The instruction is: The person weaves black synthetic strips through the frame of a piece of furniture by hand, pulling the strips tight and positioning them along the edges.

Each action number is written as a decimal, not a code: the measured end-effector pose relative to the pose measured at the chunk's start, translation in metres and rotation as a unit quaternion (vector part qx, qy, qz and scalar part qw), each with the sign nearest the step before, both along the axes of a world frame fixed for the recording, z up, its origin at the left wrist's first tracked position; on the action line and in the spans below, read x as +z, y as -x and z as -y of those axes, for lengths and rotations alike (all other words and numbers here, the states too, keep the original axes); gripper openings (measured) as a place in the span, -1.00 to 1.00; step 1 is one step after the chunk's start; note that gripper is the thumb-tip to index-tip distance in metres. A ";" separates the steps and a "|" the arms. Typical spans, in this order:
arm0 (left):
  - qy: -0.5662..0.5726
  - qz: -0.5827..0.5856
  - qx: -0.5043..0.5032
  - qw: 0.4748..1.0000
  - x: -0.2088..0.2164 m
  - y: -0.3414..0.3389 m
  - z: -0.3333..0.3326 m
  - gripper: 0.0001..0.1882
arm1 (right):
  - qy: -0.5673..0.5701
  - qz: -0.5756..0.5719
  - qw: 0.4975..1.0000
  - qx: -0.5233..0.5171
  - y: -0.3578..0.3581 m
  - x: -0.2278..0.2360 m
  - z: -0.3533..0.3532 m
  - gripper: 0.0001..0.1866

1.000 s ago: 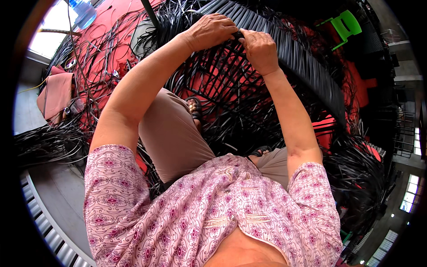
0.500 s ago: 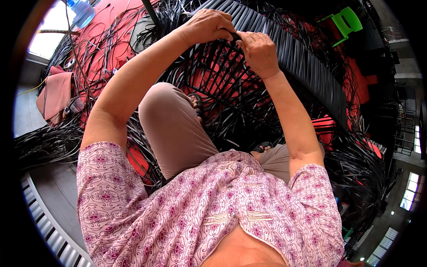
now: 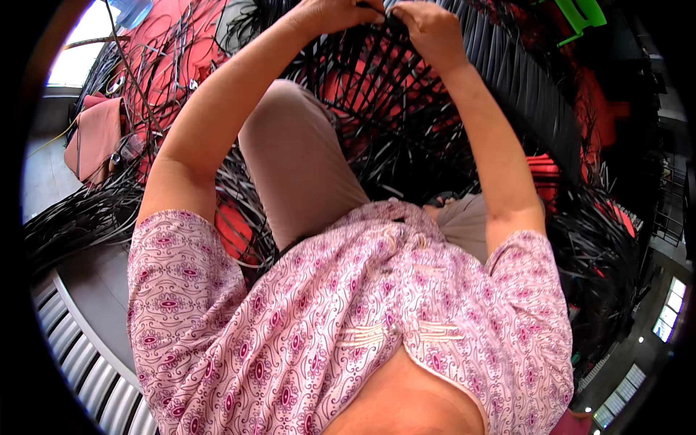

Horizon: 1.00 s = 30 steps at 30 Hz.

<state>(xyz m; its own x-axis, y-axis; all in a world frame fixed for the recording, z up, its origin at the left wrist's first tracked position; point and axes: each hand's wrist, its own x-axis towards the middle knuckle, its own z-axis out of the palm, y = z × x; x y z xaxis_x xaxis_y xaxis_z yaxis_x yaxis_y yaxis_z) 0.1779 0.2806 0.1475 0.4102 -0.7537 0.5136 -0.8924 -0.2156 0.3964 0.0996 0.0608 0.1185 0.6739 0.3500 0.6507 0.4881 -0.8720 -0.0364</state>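
At the top edge of the head view, my left hand (image 3: 335, 14) and my right hand (image 3: 433, 30) come close together, their fingertips pinched. Between them is a short stretch of black flat strip (image 3: 392, 22), and both hands appear closed on it. Part of my left hand is cut off by the picture's edge. Right beside my right hand runs a long panel wrapped in black strips (image 3: 518, 83), curving down to the right. Below the hands, an open lattice of black strips (image 3: 370, 80) spreads out, with red showing through its gaps.
Loose black strips lie in heaps at the left (image 3: 80, 210) and the right (image 3: 605, 254). Red floor covering (image 3: 170, 43) lies under many of them. A pinkish cloth (image 3: 98, 138) rests at the left, and a green plastic chair (image 3: 580, 18) stands at the far right. A slatted grey frame (image 3: 87, 355) is low left.
The view has tilted, so hands, panel and green chair sit higher in the picture. My hands have drawn slightly apart, still pinching near the black strip.
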 end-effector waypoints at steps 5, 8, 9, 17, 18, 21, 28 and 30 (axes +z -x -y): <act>0.003 -0.007 0.003 1.000 -0.005 0.011 -0.003 -0.82 | -0.250 -0.056 0.966 0.038 0.019 0.011 0.006 -0.78; 0.001 0.009 0.004 1.000 -0.005 0.013 -0.009 -0.79 | -0.185 -0.051 0.981 -0.023 0.053 0.014 0.007 -0.67; 0.003 0.004 0.008 1.000 -0.006 0.014 -0.009 -0.80 | -0.141 -0.047 0.988 -0.036 0.060 0.009 0.009 -0.64; -0.012 0.028 0.017 0.999 -0.007 0.023 -0.008 -0.66 | 0.046 0.041 0.997 -0.053 0.065 -0.005 -0.001 -0.61; -0.038 -0.004 0.015 0.999 -0.002 0.025 -0.006 -0.59 | 0.059 0.052 0.996 -0.049 0.067 -0.005 -0.001 -0.61; 0.005 0.090 -0.015 0.996 0.002 0.030 0.001 -0.57 | 0.063 0.030 0.997 -0.032 0.063 -0.002 0.004 -0.61; -0.016 0.132 -0.004 0.991 -0.025 0.034 0.029 -0.60 | 0.011 0.044 0.997 -0.055 0.070 -0.009 0.006 -0.67; -0.022 0.120 -0.005 0.992 -0.025 0.037 0.030 -0.62 | 0.027 0.067 0.994 -0.085 0.073 -0.011 0.003 -0.67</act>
<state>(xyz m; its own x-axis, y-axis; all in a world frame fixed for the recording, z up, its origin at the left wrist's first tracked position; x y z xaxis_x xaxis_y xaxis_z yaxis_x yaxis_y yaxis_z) 0.1407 0.2510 0.1226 0.2714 -0.7809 0.5626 -0.9625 -0.2179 0.1619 0.0268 0.0577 0.1073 0.6345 0.2752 0.7222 0.3314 -0.9411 0.0675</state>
